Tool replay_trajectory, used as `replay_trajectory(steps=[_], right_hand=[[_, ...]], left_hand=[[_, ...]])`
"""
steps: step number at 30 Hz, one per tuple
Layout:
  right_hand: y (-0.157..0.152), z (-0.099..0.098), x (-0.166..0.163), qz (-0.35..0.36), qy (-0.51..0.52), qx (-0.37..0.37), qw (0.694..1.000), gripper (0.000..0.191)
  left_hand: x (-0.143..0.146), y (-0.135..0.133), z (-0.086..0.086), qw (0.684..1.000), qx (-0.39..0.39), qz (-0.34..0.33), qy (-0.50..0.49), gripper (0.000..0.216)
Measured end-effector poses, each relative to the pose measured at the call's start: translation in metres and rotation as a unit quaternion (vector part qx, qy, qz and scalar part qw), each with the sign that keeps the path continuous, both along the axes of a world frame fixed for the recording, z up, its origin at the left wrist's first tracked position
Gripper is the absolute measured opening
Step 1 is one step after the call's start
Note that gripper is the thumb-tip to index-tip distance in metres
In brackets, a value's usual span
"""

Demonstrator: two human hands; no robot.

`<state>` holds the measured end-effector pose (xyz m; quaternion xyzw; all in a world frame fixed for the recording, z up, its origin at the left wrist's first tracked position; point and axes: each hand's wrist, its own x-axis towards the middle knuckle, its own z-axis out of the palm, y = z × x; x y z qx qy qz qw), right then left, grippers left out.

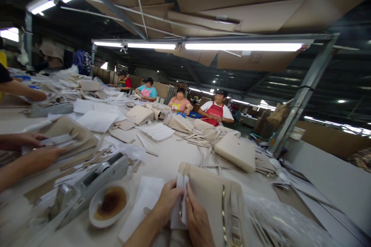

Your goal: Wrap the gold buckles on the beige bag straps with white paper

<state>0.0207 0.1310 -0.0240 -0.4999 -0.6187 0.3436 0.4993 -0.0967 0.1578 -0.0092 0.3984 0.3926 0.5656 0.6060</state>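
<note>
Hands meet at near edge of worktop [174, 154], w/ a beige handbag [214, 197] lying flat right in front of them. Left hand [166, 202] pinches a white paper slip [180, 200] from the left, fingers closed on it; right hand [197, 218] clamps the same slip from the right, thumb up along its edge. Slip stands upright between both hands, touching the bag's left side. Bag has a gold metal strip [223, 204] running down its front and straps on its right side.

Left of the hands: a white paper sheet [142, 200] flat on the worktop, then a shallow white dish [108, 204] w/ brown residue, just beside a grey tape dispenser [95, 181]. Clear plastic wrap [278, 216] lies crumpled at the near right corner. Another beige bag [236, 152] sits further back, approx mid-worktop, w/ more bags, straps and paper pieces scattered beyond it.

At left edge, a co-worker's two hands [34, 148] rest on a beige piece w/ paper. Four other people [216, 110] sit along the far edge, one in a red apron. Tube lights [243, 46] hang overhead under cardboard sheets.
</note>
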Motion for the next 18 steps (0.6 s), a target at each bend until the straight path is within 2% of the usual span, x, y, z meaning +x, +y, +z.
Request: replay_trajectory(steps=[3, 6, 9, 14, 16, 18], right_hand=[[-0.001, 0.001, 0.001, 0.028, -0.028, 0.052, 0.998, 0.053], [-0.002, 0.001, 0.002, 0.036, -0.033, 0.051, 0.998, 0.047], [-0.003, 0.001, 0.002, 0.027, -0.005, 0.008, 1.000, 0.053], [-0.005, 0.006, -0.004, 0.006, 0.146, -0.088, 0.985, 0.092], [-0.007, 0.008, -0.005, 0.018, 0.168, -0.141, 0.976, 0.086], [-0.010, 0.010, -0.004, 0.055, 0.179, -0.170, 0.967, 0.067]], left_hand=[[-0.003, -0.001, 0.004, 1.000, -0.020, -0.012, -0.020, 0.032], [-0.004, 0.000, 0.003, 0.998, -0.049, 0.003, -0.032, 0.034], [-0.004, 0.002, 0.001, 0.997, -0.061, 0.007, -0.039, 0.030], [-0.004, 0.005, 0.000, 0.997, -0.063, 0.028, -0.040, 0.024], [-0.004, 0.007, 0.000, 0.997, -0.064, 0.034, -0.036, 0.022], [-0.003, 0.008, 0.000, 0.997, -0.066, 0.031, -0.032, 0.020]])
